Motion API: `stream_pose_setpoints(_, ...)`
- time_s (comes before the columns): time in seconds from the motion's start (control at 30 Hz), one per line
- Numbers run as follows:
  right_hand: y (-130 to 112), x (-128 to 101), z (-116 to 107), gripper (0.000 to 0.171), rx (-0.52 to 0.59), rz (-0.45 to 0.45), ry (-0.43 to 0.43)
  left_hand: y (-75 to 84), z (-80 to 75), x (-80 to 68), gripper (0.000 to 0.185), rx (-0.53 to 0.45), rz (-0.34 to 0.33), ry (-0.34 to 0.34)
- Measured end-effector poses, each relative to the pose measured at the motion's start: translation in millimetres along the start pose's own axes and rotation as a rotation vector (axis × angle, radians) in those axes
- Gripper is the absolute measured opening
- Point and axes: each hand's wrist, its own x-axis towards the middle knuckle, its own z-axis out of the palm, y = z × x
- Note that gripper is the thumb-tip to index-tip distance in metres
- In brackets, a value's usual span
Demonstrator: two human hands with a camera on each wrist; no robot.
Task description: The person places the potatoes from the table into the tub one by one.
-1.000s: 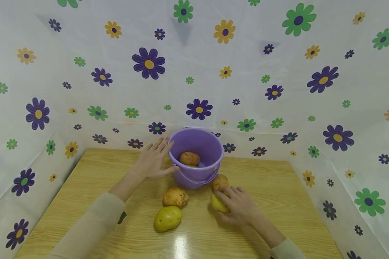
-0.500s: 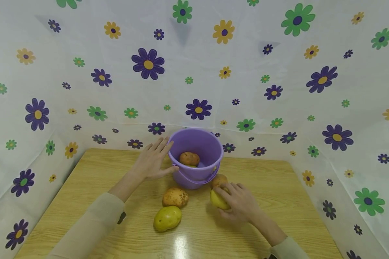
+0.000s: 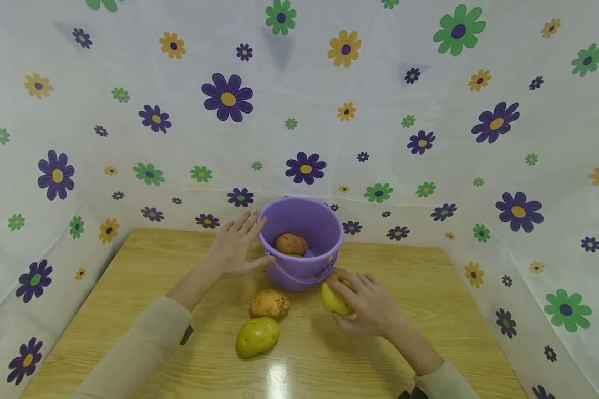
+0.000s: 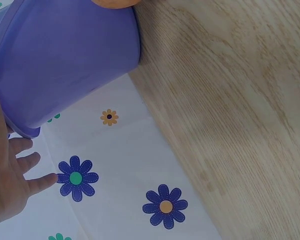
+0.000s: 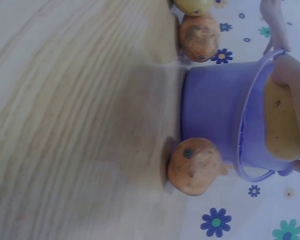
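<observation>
- The purple bucket (image 3: pixel 301 244) stands at the table's (image 3: pixel 130 310) far edge; the left hand (image 3: pixel 232 248) rests flat against it, fingers straight.
- The right hand (image 3: pixel 371 303) has lifted the yellow potato (image 3: pixel 333 300), fingers wrapped around it, nearer the bucket now, so it looks ready to drop in.

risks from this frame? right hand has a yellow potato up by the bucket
1. The left hand only rests flat on the purple bucket; a hard drop could tip or slide it.
2. A brown potato sits against the bucket base beside the right hand; a knock might roll it away.
3. The yellow potato is held by fingertips and might slip, striking the rim.
</observation>
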Motion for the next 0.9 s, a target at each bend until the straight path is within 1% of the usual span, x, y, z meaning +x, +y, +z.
stream_pose_setpoints(0.13, 2, 10, -6, 0.067, 0.023, 0.007, 0.032, -0.8, 0.6, 0.1, 0.103, -0.002, -0.003, -0.001)
stream_pose_setpoints(0.4, 9, 32, -19, 0.062, 0.015, -0.006, 0.117, -1.0, 0.8, -0.6, 0.103, 0.001, -0.005, -0.003)
stream_pose_setpoints(0.53, 12, 43, -23, 0.063, 0.021, -0.008, 0.161, -1.2, 1.2, -0.2, 0.103, 0.011, -0.007, -0.004)
stream_pose_setpoints(0.7, 14, 55, -27, 0.057, 0.021, -0.015, 0.213, -0.7, 1.4, 0.0, 0.103, 0.014, -0.005, -0.006)
stream_pose_setpoints(0.8, 16, 63, -29, 0.056, 0.028, -0.009, 0.231, -0.2, 1.5, 0.0, 0.103, 0.010, -0.003, -0.003)
stream_pose_setpoints(0.9, 18, 69, -30, 0.056, 0.032, 0.002, 0.231, 0.0, 1.6, -0.3, 0.103, 0.008, -0.001, 0.003)
